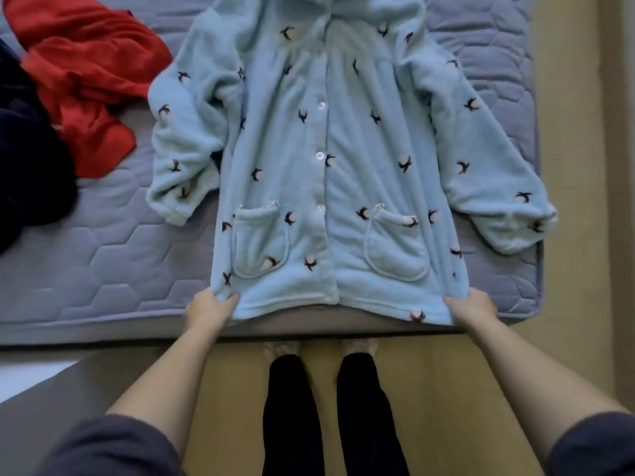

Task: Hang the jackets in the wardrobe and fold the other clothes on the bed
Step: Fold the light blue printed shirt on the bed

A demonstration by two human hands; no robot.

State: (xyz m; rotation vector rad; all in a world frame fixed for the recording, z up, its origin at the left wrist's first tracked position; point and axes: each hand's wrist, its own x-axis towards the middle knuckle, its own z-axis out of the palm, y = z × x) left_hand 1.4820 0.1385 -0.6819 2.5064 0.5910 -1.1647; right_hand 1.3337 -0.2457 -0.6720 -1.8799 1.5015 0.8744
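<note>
At robe hem, 2 tight grips

The bed has a grey-blue quilted mattress stitched in hexagons. 3 garments lie on it. A light blue fleece robe is spread flat, buttoned front up, with 2 pockets showing, its hem at the near edge and one cuff at the right edge. At the far left, a crumpled red garment touches a dark garment.
</note>
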